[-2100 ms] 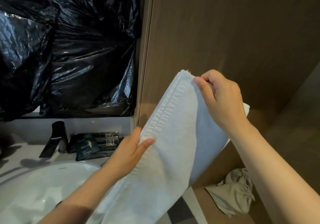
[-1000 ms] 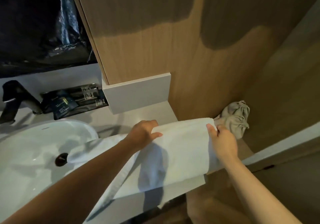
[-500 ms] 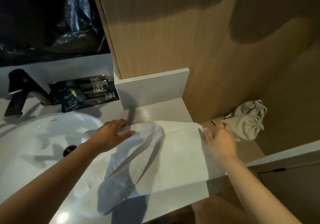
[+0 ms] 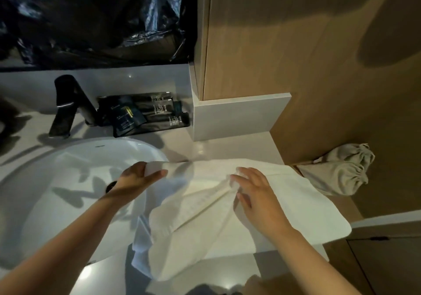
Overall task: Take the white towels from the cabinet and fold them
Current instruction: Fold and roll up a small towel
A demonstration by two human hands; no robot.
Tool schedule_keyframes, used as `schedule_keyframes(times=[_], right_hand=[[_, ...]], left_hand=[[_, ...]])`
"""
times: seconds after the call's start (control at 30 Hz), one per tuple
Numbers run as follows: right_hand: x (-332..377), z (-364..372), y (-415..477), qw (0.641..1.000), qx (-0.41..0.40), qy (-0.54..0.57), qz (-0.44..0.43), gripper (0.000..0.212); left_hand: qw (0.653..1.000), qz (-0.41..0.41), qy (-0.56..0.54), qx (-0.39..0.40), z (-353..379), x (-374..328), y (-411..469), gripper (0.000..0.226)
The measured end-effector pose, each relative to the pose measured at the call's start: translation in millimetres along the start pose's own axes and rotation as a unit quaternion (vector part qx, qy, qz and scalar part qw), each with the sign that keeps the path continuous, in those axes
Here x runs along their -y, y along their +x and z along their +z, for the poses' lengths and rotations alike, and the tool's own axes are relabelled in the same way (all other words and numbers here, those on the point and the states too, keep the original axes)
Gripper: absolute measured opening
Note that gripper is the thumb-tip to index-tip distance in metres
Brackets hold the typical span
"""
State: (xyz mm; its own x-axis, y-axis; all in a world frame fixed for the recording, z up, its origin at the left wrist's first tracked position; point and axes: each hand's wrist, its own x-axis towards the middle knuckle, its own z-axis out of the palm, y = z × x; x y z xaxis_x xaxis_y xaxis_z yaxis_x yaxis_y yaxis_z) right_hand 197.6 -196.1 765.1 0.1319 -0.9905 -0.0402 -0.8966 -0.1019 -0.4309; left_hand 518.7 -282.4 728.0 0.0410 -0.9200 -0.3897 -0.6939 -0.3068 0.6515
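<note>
White towel (image 4: 284,206): lies on the tabletop (image 4: 239,144), to the right of the sink (image 4: 68,181). Its near edge at 6 o'clock hangs over the tabletop front, and its left portion droops over the basin rim. The cloth is creased and not yet squared, so the fold is judged to be at an early stage.

Right hand (image 4: 257,199): positioned over the towel centre. Its fingers (image 4: 248,174) appear to pinch a raised ridge of cloth; motion blur prevents a firmer reading. This hold probably serves to lift a layer and lay it over.

Left hand (image 4: 134,178): at 9 o'clock of the right hand. Its fingers (image 4: 157,173) are curled around the far-left corner of the towel. This grip keeps the corner clear of the basin and holds the far edge taut.

Grey drawstring bag (image 4: 337,171): at 2 o'clock, just beside the towel's far-right corner, against the wooden panel (image 4: 296,44).

Black faucet (image 4: 68,103): at 10 o'clock, behind the sink. Dark sachets (image 4: 145,114) lie to its right.

Black plastic sheeting (image 4: 91,17): farthest, at 11 o'clock.
</note>
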Motion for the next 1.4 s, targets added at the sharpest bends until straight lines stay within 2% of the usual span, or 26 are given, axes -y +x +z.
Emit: schedule_keyframes(times=[0.13, 0.23, 0.33, 0.4, 0.47, 0.53, 0.6, 0.7, 0.83, 0.93, 1.0, 1.13, 1.23, 1.4], right_hand=[[2, -2, 1, 0.993, 0.089, -0.015, -0.078, 0.051], [6, 1, 2, 0.989, 0.11, -0.019, -0.099, 0.05], [15, 5, 9, 0.996, 0.067, 0.014, -0.063, 0.046], [22, 8, 20, 0.998, 0.04, 0.038, -0.026, 0.041], [28, 13, 31, 0.999, 0.045, 0.018, -0.006, 0.038], [30, 16, 37, 0.998, 0.057, -0.007, 0.006, 0.038], [29, 15, 37, 0.997, 0.081, -0.001, 0.011, 0.039], [25, 6, 32, 0.991, 0.12, 0.055, -0.008, 0.039], [39, -5, 33, 0.981, 0.139, 0.136, -0.025, 0.044], [60, 6, 38, 0.972, 0.189, 0.127, -0.061, 0.038], [66, 14, 42, 0.97, 0.204, 0.111, -0.07, 0.036], [61, 19, 46, 0.971, 0.211, 0.106, -0.049, 0.035], [58, 21, 52, 0.973, 0.201, 0.104, -0.052, 0.036], [62, 18, 75, 0.975, 0.189, 0.016, -0.113, 0.019]], left_hand=[[0.999, 0.019, -0.032, -0.031, 3, -7, 16, 0.059], [0.999, 0.024, -0.037, -0.003, 8, -12, 29, 0.037], [0.995, -0.014, -0.09, 0.047, 19, -11, 34, 0.028], [0.991, -0.015, -0.122, 0.047, 23, -10, 33, 0.026], [0.99, -0.007, -0.134, 0.042, 20, -8, 28, 0.021], [0.983, -0.026, -0.174, 0.052, 12, -5, 16, 0.031], [0.988, -0.01, -0.153, 0.009, 4, 1, -2, 0.044], [0.995, 0.049, -0.08, -0.037, -9, 13, -33, 0.022], [0.987, 0.026, -0.155, 0.012, -13, 36, -63, 0.004], [0.968, -0.03, -0.248, 0.037, -8, 36, -67, 0.006], [0.961, -0.036, -0.271, 0.045, -5, 34, -68, 0.008], [0.969, 0.021, -0.226, 0.098, -3, 37, -76, 0.013], [0.966, 0.049, -0.233, 0.103, -1, 35, -80, 0.02], [0.965, 0.059, -0.23, 0.108, -7, 32, -76, 0.021]])
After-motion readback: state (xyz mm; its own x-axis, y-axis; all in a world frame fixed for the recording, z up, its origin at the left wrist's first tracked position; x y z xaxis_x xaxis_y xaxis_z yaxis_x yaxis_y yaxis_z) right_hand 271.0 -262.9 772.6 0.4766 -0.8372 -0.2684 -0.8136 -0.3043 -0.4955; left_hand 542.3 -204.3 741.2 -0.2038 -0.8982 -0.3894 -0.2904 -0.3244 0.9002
